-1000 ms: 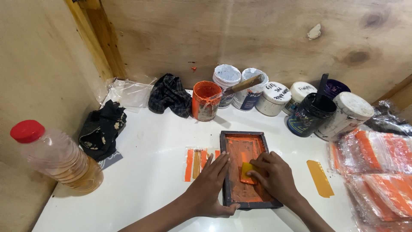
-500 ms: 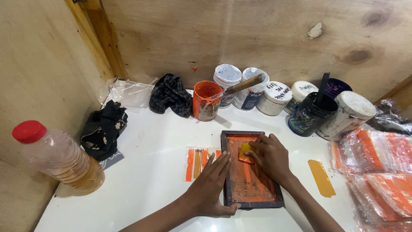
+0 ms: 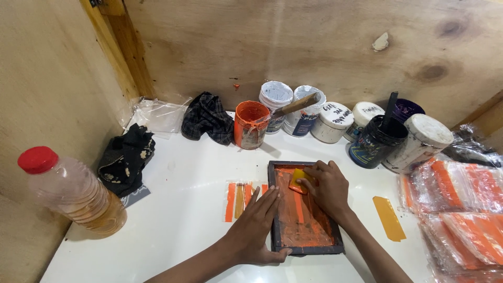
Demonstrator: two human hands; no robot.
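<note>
Two hands are working on a small dark-framed screen (image 3: 304,209): the right hand (image 3: 327,187) is pinching a yellow squeegee (image 3: 299,181) near the frame's far end, the left hand (image 3: 257,228) is pressing flat on its left edge, on the white tabletop (image 3: 183,220), with paint jars (image 3: 335,121) standing behind

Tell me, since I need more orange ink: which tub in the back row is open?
The orange tub, left end of the row, lidless, a wooden stick resting across its rim; the white tubs beside it are lidded.

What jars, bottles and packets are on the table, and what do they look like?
Orange tub: back middle, round, open.
White-lidded jars: back row, round, handwritten lids.
Black tub: back right, round, stick inside.
Plastic bottle: far left, clear, red cap, on its side.
Packets: right edge, clear with orange stripes.
</note>
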